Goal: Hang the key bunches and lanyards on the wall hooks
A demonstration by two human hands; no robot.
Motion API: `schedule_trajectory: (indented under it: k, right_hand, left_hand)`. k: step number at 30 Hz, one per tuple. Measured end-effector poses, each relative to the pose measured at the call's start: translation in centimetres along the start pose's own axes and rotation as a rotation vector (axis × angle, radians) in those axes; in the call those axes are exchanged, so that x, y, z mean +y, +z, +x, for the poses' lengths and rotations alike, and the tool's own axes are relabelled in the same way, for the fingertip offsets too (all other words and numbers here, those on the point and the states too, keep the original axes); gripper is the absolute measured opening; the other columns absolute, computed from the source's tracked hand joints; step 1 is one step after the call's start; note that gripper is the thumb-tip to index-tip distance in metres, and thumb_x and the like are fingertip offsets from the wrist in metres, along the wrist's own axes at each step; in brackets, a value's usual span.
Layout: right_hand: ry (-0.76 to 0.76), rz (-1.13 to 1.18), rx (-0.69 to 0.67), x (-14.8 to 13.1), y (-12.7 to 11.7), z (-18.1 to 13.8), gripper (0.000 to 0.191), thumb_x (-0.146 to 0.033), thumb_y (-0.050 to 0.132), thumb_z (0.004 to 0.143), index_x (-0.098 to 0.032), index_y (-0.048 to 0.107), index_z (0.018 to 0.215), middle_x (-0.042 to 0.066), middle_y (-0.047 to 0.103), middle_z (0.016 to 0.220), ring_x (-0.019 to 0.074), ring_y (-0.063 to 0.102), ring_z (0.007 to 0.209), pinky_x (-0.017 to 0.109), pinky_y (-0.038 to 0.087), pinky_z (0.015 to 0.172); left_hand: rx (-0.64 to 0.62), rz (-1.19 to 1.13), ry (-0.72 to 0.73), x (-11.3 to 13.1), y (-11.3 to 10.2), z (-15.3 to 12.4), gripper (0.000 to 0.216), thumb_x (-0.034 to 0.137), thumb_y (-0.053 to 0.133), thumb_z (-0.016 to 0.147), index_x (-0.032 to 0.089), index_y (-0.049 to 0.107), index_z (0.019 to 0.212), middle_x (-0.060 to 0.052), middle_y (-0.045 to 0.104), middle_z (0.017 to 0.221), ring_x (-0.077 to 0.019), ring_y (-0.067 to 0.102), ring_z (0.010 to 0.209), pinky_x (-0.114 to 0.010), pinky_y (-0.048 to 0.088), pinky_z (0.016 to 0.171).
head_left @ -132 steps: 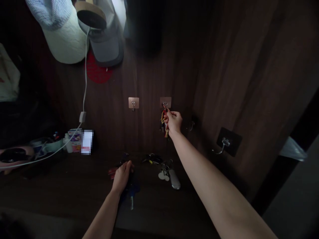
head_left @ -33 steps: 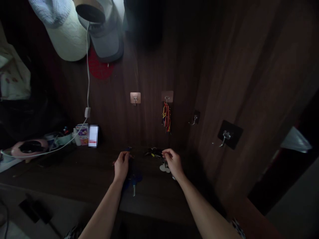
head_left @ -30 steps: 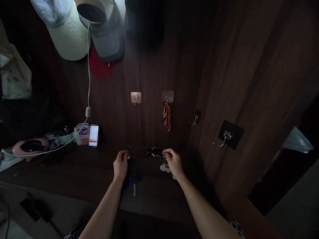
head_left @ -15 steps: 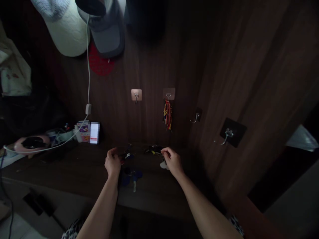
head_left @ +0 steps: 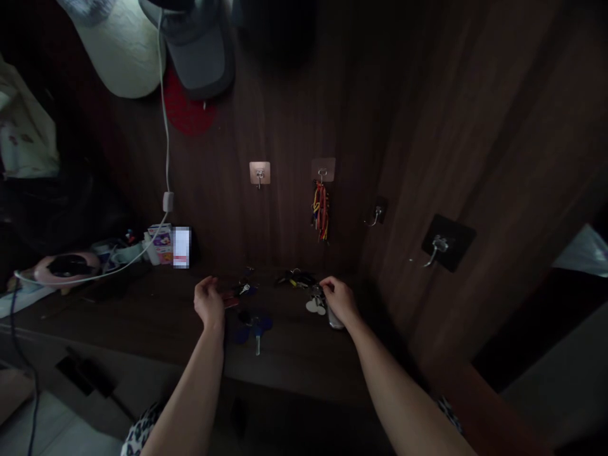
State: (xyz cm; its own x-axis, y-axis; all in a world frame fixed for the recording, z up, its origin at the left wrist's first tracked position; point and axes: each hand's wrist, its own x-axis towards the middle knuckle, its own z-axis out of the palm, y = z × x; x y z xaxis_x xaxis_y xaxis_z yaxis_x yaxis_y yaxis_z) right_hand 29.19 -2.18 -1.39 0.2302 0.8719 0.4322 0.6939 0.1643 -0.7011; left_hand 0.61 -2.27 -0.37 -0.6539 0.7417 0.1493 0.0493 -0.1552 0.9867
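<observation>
My left hand (head_left: 209, 303) rests on the dark wooden shelf with its fingers loosely bent and a little apart. Beside its fingertips lies a bunch of keys (head_left: 244, 289) with a reddish piece. Closer to me is another bunch with blue heads (head_left: 257, 329) and one key blade pointing towards me. My right hand (head_left: 339, 299) has thumb and fingers pinched together at the edge of a bunch of keys with pale round tags (head_left: 315, 307). A greyish rounded object (head_left: 335, 318) shows partly under its palm. Behind, a dark bunch (head_left: 295, 278) has a yellow piece.
On the back wall are a bare adhesive hook (head_left: 259, 173) and one holding red and yellow cords (head_left: 321, 212). Two dark hooks (head_left: 379, 211) (head_left: 441, 244) stick out at the right. Caps (head_left: 197, 66) hang above. A white cable (head_left: 168, 158) runs down to the cluttered left end.
My right hand has shifted right, uncovering more of the pale tags and the greyish object. The left hand has drawn slightly left, away from the keys. The view has tilted a little.
</observation>
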Motion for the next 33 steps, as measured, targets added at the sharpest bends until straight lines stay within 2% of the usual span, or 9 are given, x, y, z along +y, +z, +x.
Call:
schedule_trajectory:
  k: [4, 6, 9, 13, 16, 22, 27, 30, 33]
  right_hand:
    - [-0.020, -0.044, -0.014, 0.5, 0.4, 0.0, 0.020, -0.016, 0.044, 0.073, -0.023, 0.062, 0.075, 0.002, 0.067, 0.081, 0.0183, 0.061, 0.078, 0.028, 0.042, 0.071]
    - [-0.037, -0.057, -0.020, 0.6, 0.5, 0.0, 0.020, -0.016, 0.044, 0.074, -0.023, 0.062, 0.075, 0.003, 0.067, 0.083, 0.0182, 0.061, 0.079, 0.028, 0.042, 0.072]
    - [-0.044, -0.075, -0.030, 0.6, 0.5, -0.1, 0.020, -0.016, 0.043, 0.076, -0.022, 0.062, 0.077, 0.003, 0.067, 0.084, 0.0178, 0.060, 0.080, 0.028, 0.042, 0.073]
    - [-0.031, -0.122, -0.064, 0.3, 0.5, -0.2, 0.019, -0.016, 0.044, 0.077, -0.022, 0.063, 0.078, 0.002, 0.067, 0.084, 0.0168, 0.060, 0.080, 0.026, 0.041, 0.072]
    - [-0.040, -0.147, -0.090, 0.0, 0.5, -0.3, 0.019, -0.016, 0.045, 0.077, -0.022, 0.063, 0.079, 0.002, 0.066, 0.085, 0.0165, 0.059, 0.082, 0.026, 0.040, 0.073]
    - [-0.048, -0.149, -0.094, -0.1, 0.7, -0.4, 0.019, -0.016, 0.046, 0.077, -0.023, 0.064, 0.079, 0.002, 0.067, 0.085, 0.0168, 0.060, 0.083, 0.026, 0.040, 0.074]
    - [-0.059, -0.133, -0.078, 0.0, 0.7, -0.4, 0.019, -0.015, 0.046, 0.077, -0.023, 0.064, 0.077, 0.002, 0.067, 0.084, 0.0165, 0.060, 0.082, 0.025, 0.040, 0.074]
    - [-0.057, -0.122, -0.079, 0.1, 0.8, -0.3, 0.019, -0.016, 0.046, 0.077, -0.023, 0.064, 0.076, 0.002, 0.067, 0.082, 0.0161, 0.060, 0.079, 0.025, 0.041, 0.072]
    - [-0.063, -0.112, -0.069, 0.2, 0.9, -0.3, 0.018, -0.016, 0.047, 0.076, -0.023, 0.064, 0.076, 0.001, 0.067, 0.081, 0.0157, 0.060, 0.078, 0.025, 0.041, 0.071]
  left_hand:
    - [-0.008, 0.010, -0.003, -0.2, 0.0, 0.2, 0.034, 0.018, 0.037, 0.080, 0.020, 0.050, 0.111, -0.010, 0.058, 0.116, -0.0107, 0.062, 0.054, -0.028, 0.052, 0.047]
    - [-0.066, 0.194, 0.041, -0.2, -0.1, 0.3, 0.031, 0.018, 0.040, 0.079, 0.020, 0.054, 0.107, -0.009, 0.062, 0.111, -0.0149, 0.065, 0.064, -0.030, 0.052, 0.056]
    - [-0.165, 0.625, 0.157, 0.2, -0.1, 0.0, 0.026, 0.025, 0.047, 0.078, 0.023, 0.061, 0.100, -0.009, 0.068, 0.099, -0.0244, 0.063, 0.092, -0.036, 0.048, 0.077]
    - [-0.275, 0.933, 0.251, 0.8, 0.0, -0.6, 0.033, 0.041, 0.049, 0.078, 0.026, 0.062, 0.104, -0.008, 0.066, 0.107, -0.0291, 0.053, 0.110, -0.042, 0.038, 0.089]
    - [-0.334, 0.979, 0.295, 0.9, 0.2, -0.9, 0.036, 0.042, 0.051, 0.078, 0.027, 0.060, 0.109, -0.006, 0.065, 0.112, -0.0276, 0.051, 0.112, -0.040, 0.036, 0.091]
    - [-0.465, 0.944, 0.331, 0.4, 0.3, -0.7, 0.031, 0.041, 0.046, 0.081, 0.028, 0.061, 0.105, -0.003, 0.069, 0.101, -0.0233, 0.057, 0.103, -0.037, 0.035, 0.092]
    - [-0.359, 1.014, 0.344, 0.2, 0.7, -0.7, 0.047, 0.042, 0.044, 0.082, 0.021, 0.051, 0.123, -0.011, 0.053, 0.127, -0.0297, 0.045, 0.116, -0.042, 0.036, 0.091]
    - [-0.386, 1.064, 0.338, 0.1, 1.2, -0.7, 0.054, 0.048, 0.041, 0.082, 0.019, 0.048, 0.127, -0.013, 0.048, 0.131, -0.0322, 0.040, 0.120, -0.047, 0.032, 0.095]
    - [-0.410, 1.074, 0.345, 0.0, 1.5, -0.6, 0.052, 0.052, 0.040, 0.081, 0.024, 0.053, 0.123, -0.012, 0.048, 0.131, -0.0333, 0.039, 0.121, -0.050, 0.030, 0.096]
